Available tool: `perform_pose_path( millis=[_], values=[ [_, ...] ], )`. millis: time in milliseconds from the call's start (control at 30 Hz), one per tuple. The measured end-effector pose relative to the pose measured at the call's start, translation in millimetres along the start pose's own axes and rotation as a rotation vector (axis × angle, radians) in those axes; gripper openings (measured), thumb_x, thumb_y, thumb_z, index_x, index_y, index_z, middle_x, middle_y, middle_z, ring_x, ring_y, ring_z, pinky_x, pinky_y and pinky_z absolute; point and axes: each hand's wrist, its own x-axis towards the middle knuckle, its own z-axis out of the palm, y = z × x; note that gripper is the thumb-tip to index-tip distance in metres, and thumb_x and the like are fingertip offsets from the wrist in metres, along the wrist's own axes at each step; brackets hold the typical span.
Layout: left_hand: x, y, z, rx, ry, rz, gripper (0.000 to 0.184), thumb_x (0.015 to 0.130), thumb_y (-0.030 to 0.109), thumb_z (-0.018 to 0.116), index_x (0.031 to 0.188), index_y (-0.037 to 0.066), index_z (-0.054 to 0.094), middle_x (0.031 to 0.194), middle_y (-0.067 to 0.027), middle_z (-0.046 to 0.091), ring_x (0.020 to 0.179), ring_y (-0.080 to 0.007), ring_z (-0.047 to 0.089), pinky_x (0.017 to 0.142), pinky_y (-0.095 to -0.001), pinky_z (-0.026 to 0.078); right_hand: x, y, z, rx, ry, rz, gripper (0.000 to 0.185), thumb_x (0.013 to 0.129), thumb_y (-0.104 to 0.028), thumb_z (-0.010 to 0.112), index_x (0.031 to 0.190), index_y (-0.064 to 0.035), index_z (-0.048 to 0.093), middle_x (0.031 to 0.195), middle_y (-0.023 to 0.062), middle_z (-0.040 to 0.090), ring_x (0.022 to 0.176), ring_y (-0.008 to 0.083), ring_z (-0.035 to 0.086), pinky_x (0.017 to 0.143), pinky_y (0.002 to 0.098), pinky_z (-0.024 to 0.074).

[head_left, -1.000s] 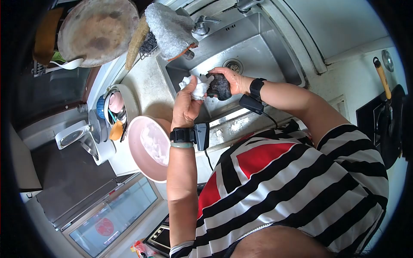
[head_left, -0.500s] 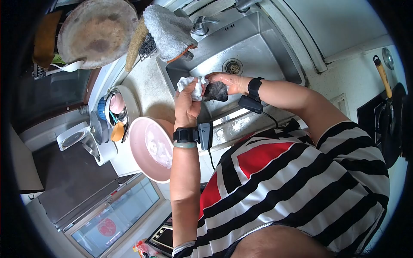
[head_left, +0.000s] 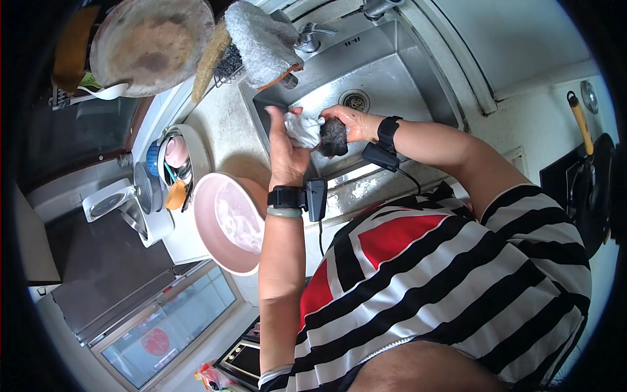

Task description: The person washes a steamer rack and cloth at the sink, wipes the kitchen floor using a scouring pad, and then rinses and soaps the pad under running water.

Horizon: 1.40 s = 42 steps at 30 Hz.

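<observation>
Over the near left part of the steel sink point(head_left: 392, 85), my left hand point(head_left: 287, 160) has a wet, bunched white cloth point(head_left: 304, 130) in its grip. The thumb points up along the cloth's left side, and the other fingers are partly hidden behind it. My right hand point(head_left: 353, 123) comes in from the right, its fingers curled around a dark grey, fuzzy, crumpled piece of cloth point(head_left: 334, 138). The white and grey cloths touch side by side between my hands. Both wrists wear black straps with small boxes.
A pink basin point(head_left: 204, 225) with whitish water and cloth stands left of my left forearm. Beyond the sink are a faucet point(head_left: 315, 34) and a light towel point(head_left: 261, 42). A dish bowl point(head_left: 192, 144) sits left; a pan point(head_left: 594, 189) lies far right.
The left hand has turned, its thumb now apart and upright, and the white cloth is gathered tighter. The grey cloth has shifted slightly and changed shape in the right hand.
</observation>
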Motion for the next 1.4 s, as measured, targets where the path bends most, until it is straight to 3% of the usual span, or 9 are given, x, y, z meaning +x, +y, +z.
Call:
perform_pose_path(
  millis=[33,267,533,633,700,800,900,1167,1400],
  values=[
    [1,-1,-4,0.007,-0.021,-0.060,0.040,0.091,0.047,0.053,0.100,0.009,0.055,0.087,-0.0049,0.058,0.082,-0.0184,0.059,0.069,-0.0402,0.050,3,1,-3,-0.002,0.000,0.002,0.018,0.083,-0.018,0.056,0.089,-0.0026,0.061,0.085,0.0086,0.066,0.074,0.0219,0.065,0.078,0.0371,0.0536],
    [1,-16,5,0.085,0.077,0.180,0.021,0.083,0.000,0.065,0.102,0.001,0.055,0.088,-0.0085,0.061,0.071,-0.0158,0.060,0.057,-0.0278,0.052,15,4,-2,0.091,0.065,-0.121,0.019,0.083,-0.022,0.059,0.088,-0.0038,0.060,0.082,0.0092,0.065,0.074,0.0233,0.066,0.070,0.0406,0.0546],
    [14,-22,17,0.316,0.222,0.241,0.019,0.089,0.021,0.062,0.099,0.005,0.058,0.075,-0.0018,0.057,0.056,-0.0087,0.052,0.039,-0.0239,0.042,12,4,13,0.129,0.113,-0.129,0.016,0.089,-0.023,0.056,0.095,-0.0094,0.061,0.083,0.0083,0.065,0.069,0.0215,0.064,0.065,0.0351,0.0543],
    [26,-30,6,0.472,0.212,0.350,0.024,0.091,0.028,0.059,0.088,0.004,0.060,0.070,-0.0016,0.056,0.056,-0.0103,0.050,0.043,-0.0265,0.039,12,7,14,0.068,0.161,-0.169,0.017,0.091,-0.023,0.053,0.094,-0.0081,0.060,0.083,0.0058,0.064,0.069,0.0186,0.063,0.064,0.0333,0.0526],
    [30,-35,5,0.547,0.238,0.504,0.030,0.093,0.030,0.055,0.081,0.003,0.060,0.062,-0.0022,0.054,0.052,-0.0110,0.049,0.042,-0.0287,0.039,15,10,4,0.080,0.120,-0.135,0.016,0.091,-0.023,0.053,0.093,-0.0087,0.060,0.083,0.0051,0.063,0.073,0.0182,0.063,0.067,0.0330,0.0526],
    [35,-37,10,0.553,0.268,0.432,0.037,0.094,0.033,0.053,0.076,0.001,0.057,0.058,-0.0046,0.052,0.048,-0.0134,0.049,0.044,-0.0301,0.040,17,12,5,0.016,0.358,-0.133,0.027,0.093,-0.030,0.045,0.104,-0.0087,0.057,0.095,0.0089,0.065,0.087,0.0238,0.064,0.082,0.0412,0.0520],
    [37,-40,15,0.487,0.307,0.408,0.040,0.095,0.034,0.051,0.073,0.001,0.055,0.057,-0.0059,0.053,0.048,-0.0146,0.050,0.045,-0.0311,0.040,9,8,32,0.084,0.284,-0.114,0.030,0.094,-0.029,0.041,0.106,-0.0056,0.055,0.104,0.0110,0.063,0.096,0.0252,0.062,0.088,0.0420,0.0496],
    [17,-5,-8,0.343,0.284,0.416,0.041,0.094,0.038,0.050,0.075,0.002,0.055,0.062,-0.0061,0.054,0.049,-0.0143,0.049,0.046,-0.0297,0.041,14,6,43,0.078,0.154,-0.168,0.027,0.092,-0.029,0.052,0.104,-0.0058,0.059,0.103,0.0108,0.064,0.093,0.0242,0.062,0.085,0.0399,0.0506],
    [-76,97,-129,0.654,0.569,0.450,0.036,0.086,0.035,0.064,0.104,0.005,0.063,0.083,-0.0065,0.063,0.072,-0.0113,0.057,0.062,-0.0258,0.046,5,-15,32,0.039,0.169,-0.140,0.027,0.089,-0.027,0.058,0.101,-0.0031,0.061,0.098,0.0132,0.065,0.088,0.0255,0.063,0.080,0.0418,0.0530]
  ],
)
